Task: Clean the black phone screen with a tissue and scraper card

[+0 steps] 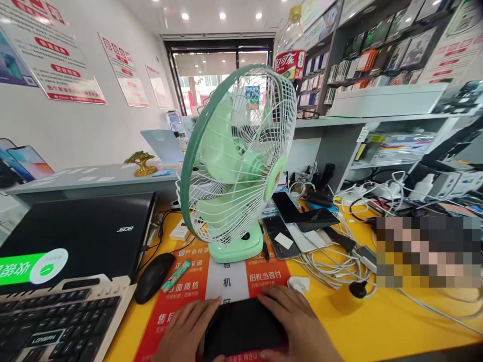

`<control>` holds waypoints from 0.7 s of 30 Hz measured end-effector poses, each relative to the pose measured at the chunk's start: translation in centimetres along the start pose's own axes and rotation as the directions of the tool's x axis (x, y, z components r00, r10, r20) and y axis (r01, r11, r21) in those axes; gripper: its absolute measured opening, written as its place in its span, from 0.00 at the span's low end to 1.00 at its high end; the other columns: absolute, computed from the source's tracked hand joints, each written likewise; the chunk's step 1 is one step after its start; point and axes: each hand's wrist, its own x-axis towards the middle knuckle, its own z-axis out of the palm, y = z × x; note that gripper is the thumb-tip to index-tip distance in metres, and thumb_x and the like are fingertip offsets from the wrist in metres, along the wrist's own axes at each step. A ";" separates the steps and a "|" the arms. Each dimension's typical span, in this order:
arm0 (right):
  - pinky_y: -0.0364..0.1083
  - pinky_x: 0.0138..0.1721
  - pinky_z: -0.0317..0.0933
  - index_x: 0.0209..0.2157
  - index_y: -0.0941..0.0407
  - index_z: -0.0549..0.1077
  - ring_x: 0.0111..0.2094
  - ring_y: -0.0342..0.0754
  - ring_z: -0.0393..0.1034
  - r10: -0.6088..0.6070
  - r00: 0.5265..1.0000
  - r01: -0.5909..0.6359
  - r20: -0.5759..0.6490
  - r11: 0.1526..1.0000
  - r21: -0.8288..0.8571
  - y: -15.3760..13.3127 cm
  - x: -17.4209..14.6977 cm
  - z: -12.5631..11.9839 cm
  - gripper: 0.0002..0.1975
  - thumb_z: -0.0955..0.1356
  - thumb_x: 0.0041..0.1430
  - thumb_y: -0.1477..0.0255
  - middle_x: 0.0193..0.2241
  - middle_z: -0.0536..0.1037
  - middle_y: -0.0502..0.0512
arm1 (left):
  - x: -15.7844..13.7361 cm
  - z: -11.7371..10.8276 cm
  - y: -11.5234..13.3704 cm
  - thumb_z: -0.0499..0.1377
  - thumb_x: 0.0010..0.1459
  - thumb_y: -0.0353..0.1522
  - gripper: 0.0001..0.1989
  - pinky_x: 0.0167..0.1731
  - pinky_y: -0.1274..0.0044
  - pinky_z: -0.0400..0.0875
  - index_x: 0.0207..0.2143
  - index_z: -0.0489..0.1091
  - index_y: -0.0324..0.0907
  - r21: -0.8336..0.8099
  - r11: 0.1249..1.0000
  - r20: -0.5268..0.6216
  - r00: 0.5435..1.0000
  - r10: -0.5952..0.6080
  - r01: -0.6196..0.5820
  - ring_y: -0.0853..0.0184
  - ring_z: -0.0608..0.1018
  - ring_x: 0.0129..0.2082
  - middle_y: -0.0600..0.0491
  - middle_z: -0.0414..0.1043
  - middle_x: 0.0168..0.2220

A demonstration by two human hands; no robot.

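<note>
step: holding black item (245, 328) near fan (236, 166) | left hand (188, 326), right hand (296, 321): half-curled, gripping its opposite sides | next: likely calls for even two-handed grip

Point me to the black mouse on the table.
In the head view, the black mouse sits left of centre, between the keyboard and the slim green packet, beyond the left hand.

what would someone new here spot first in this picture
The pale green fan catches the eye first, standing at the centre of the picture. Below it, near the bottom edge, the left hand and right hand hold a black object between them. To the right lies a tangle of white cables.
</note>
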 end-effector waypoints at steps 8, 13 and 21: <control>0.60 0.61 0.61 0.61 0.45 0.68 0.61 0.60 0.64 0.088 0.996 -0.090 0.022 0.991 0.098 -0.5 -0.1 -0.6 0.38 0.76 0.48 0.65 0.61 0.70 0.54 | -0.2 0.2 0.5 0.64 0.51 0.36 0.37 0.53 0.64 0.75 0.64 0.61 0.49 -0.010 1.000 -0.005 1.000 -0.010 0.010 0.54 0.75 0.55 0.53 0.73 0.57; 0.54 0.53 0.67 0.56 0.50 0.69 0.53 0.56 0.71 -0.016 0.946 0.026 -0.323 0.999 0.026 0.1 -0.9 -0.8 0.24 0.71 0.58 0.64 0.53 0.76 0.58 | -0.5 0.8 0.3 0.62 0.54 0.38 0.38 0.54 0.62 0.73 0.67 0.55 0.53 -0.062 0.997 -0.009 0.999 -0.043 0.043 0.53 0.72 0.58 0.53 0.70 0.60; 0.57 0.46 0.66 0.51 0.55 0.71 0.47 0.59 0.71 0.284 0.871 -0.343 -0.400 0.936 -0.082 2.8 -1.1 0.3 0.17 0.61 0.69 0.61 0.47 0.75 0.61 | -0.1 -1.1 1.4 0.61 0.53 0.35 0.38 0.59 0.56 0.68 0.66 0.55 0.50 -0.135 0.983 0.093 0.989 -0.114 0.126 0.51 0.69 0.61 0.51 0.67 0.62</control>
